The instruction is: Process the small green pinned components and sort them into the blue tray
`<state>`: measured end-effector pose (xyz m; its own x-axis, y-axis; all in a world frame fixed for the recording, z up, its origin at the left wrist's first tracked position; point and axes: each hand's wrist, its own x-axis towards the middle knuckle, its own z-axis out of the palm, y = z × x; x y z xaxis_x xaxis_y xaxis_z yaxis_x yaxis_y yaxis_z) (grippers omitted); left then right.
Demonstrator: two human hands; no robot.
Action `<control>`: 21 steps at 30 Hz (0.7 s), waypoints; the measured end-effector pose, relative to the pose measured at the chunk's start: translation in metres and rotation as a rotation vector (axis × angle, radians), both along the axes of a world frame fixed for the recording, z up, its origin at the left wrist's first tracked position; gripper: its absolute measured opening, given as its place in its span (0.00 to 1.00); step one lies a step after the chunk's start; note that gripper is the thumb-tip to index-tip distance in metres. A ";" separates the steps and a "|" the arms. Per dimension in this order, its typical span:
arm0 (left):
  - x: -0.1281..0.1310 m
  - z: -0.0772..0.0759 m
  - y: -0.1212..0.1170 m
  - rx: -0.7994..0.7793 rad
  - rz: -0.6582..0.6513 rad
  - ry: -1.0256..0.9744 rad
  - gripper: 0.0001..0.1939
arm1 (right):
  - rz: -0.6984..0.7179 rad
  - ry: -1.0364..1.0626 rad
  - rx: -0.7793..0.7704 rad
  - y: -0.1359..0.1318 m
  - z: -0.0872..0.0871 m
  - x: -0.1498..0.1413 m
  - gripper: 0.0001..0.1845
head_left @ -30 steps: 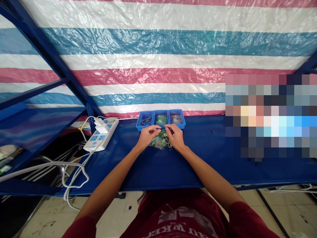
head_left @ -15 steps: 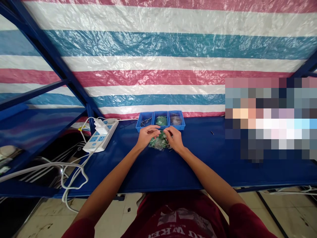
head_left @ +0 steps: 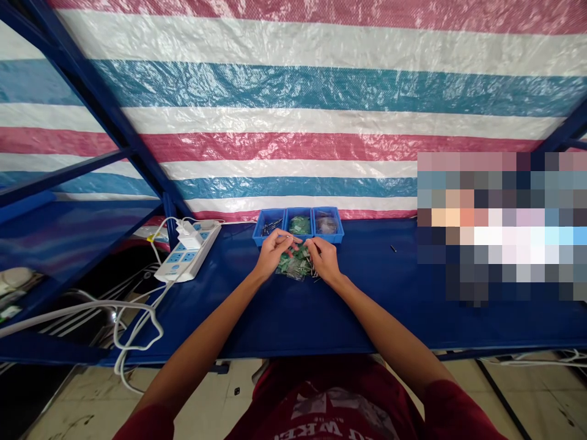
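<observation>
My left hand (head_left: 271, 255) and my right hand (head_left: 324, 258) face each other above a small pile of mixed pieces (head_left: 293, 269), green, clear and dark metal. The thumb and fingers of each hand are pinched together, fingertips almost meeting. Whatever they hold is too small to make out. Just behind the hands stand three joined blue bins. Dark thin metal pins lie in the left bin (head_left: 257, 237), small green pieces (head_left: 300, 225) in the middle one, and clear brownish pieces (head_left: 326, 223) in the right one.
A white power strip (head_left: 189, 253) with a plugged-in adapter lies on the blue table (head_left: 376, 305) at left, its white cables (head_left: 137, 342) looping over the edge. One dark pin (head_left: 393, 249) lies to the right. Striped sheeting (head_left: 293, 146) hangs behind. A pixelated area covers the far right.
My left fingers have shifted slightly, with the fingertips now nearer the right ones. The whole view has moved a little; the bins and pile stay where they were.
</observation>
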<state>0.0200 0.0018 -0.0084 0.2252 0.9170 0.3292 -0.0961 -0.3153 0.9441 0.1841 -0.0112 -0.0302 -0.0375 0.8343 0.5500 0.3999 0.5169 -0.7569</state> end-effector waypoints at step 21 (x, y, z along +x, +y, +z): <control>-0.009 0.004 -0.002 0.028 -0.029 0.320 0.23 | 0.153 -0.053 0.060 -0.003 0.002 0.000 0.16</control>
